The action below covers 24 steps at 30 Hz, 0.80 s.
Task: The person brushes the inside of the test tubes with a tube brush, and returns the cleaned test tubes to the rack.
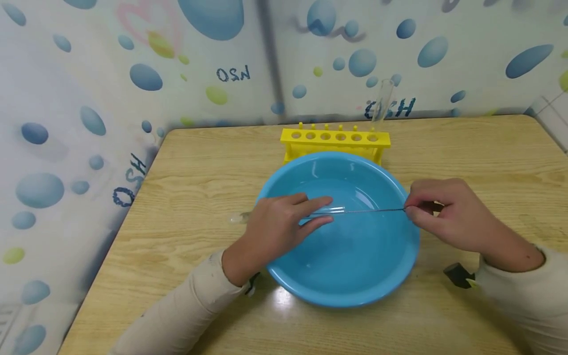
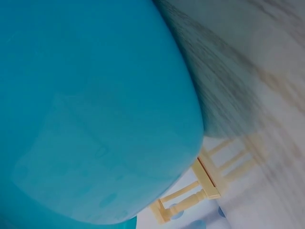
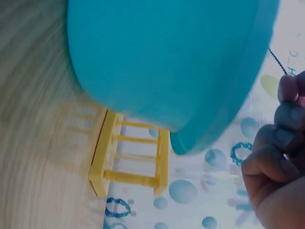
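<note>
A clear glass test tube (image 1: 338,210) lies nearly level over a blue basin (image 1: 343,256). My left hand (image 1: 277,222) holds the tube around its middle, covering part of it; its rounded end shows beyond the hand at the left, with something pale inside. From the tube's mouth runs the thin twisted wire of a test tube brush (image 1: 374,211). Over the basin's right rim, my right hand (image 1: 448,212) pinches the far end of that wire between thumb and forefinger. In the right wrist view the same fingers (image 3: 288,90) grip the dark wire.
Behind the basin stands a yellow test tube rack (image 1: 335,135). Another clear test tube (image 1: 382,106) stands upright at the rack's right end. A patterned wall (image 1: 191,59) borders the wooden table (image 1: 199,172) at the back and left.
</note>
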Tool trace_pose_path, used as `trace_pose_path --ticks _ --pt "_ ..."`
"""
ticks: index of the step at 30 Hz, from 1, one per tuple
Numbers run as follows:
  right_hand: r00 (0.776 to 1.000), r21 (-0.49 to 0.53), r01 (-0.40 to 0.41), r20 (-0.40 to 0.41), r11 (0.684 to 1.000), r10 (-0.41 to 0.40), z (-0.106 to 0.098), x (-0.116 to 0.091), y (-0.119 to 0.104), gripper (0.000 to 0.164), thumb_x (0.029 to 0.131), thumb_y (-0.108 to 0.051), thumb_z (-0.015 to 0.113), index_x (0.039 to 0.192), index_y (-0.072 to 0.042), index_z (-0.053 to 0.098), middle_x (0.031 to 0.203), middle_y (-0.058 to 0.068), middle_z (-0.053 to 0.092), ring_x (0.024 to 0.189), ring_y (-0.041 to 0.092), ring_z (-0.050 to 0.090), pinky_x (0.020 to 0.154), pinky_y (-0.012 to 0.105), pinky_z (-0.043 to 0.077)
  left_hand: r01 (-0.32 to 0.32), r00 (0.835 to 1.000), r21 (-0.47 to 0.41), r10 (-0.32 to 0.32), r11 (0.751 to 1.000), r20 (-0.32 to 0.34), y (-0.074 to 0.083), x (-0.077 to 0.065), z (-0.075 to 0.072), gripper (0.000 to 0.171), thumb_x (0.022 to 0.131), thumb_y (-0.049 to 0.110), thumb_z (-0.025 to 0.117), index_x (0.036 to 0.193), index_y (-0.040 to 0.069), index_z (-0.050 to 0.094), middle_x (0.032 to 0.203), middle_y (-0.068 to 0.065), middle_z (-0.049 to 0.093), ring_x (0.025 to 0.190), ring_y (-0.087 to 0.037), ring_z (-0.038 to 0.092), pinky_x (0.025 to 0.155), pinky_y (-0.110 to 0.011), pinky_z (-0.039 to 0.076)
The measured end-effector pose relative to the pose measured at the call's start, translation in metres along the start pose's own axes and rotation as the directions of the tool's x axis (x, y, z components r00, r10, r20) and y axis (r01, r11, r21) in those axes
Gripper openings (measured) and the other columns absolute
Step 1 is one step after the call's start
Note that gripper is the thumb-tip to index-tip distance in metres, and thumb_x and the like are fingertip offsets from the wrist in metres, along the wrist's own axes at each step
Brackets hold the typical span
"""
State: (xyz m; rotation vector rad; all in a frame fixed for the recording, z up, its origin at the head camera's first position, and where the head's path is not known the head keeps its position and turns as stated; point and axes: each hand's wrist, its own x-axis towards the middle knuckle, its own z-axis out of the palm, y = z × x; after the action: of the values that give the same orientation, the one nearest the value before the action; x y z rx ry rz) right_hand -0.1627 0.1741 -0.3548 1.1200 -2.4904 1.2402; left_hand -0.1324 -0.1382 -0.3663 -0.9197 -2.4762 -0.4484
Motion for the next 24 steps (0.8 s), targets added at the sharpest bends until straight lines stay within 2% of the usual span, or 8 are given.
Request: trace_pose_path --ticks 8,17,24 --pt "0.999 -0.033 -0.003 0.032 0.999 0.004 -0.015 -0.004 0.006 0.042 0.075 0.018 0.065 0.074 -0.024 0.067 0.066 -0.015 0.047 0.057 0.002 0.042 0.048 0.022 0.033 -0.01 1.0 0.018 0.01 1.0 0.013 -0.001 0.0 0.0 0.037 0.085 0.043 0.079 0.118 0.026 0.076 0.073 0.007 0.067 0.061 -0.004 0.061 0.05 -0.017 0.04" --pt "0.999 -0.004 0.003 0.036 1.0 -0.003 -0.024 -0.009 0.016 0.047 0.075 0.023 0.062 0.077 -0.024 0.065 0.067 -0.013 0.048 0.056 0.002 0.043 0.047 0.022 0.033 -0.009 1.0 0.018 0.009 1.0 0.0 0.0 -0.001 0.001 0.037 0.082 0.041 0.081 0.116 0.025 0.076 0.072 0.006 0.067 0.06 -0.005 0.061 0.049 -0.017 0.039" --pt "0.997 -0.073 -0.074 0.02 0.995 0.075 -0.033 -0.02 0.021 0.043 0.079 0.02 0.065 0.079 -0.023 0.066 0.069 -0.013 0.05 0.058 0.003 0.044 0.05 0.022 0.032 -0.017 1.0 0.02 0.017 1.0 0.003 0.0 -0.001 0.001 0.036 0.083 0.041 0.081 0.115 0.026 0.076 0.071 0.008 0.065 0.06 -0.004 0.06 0.049 -0.017 0.039"
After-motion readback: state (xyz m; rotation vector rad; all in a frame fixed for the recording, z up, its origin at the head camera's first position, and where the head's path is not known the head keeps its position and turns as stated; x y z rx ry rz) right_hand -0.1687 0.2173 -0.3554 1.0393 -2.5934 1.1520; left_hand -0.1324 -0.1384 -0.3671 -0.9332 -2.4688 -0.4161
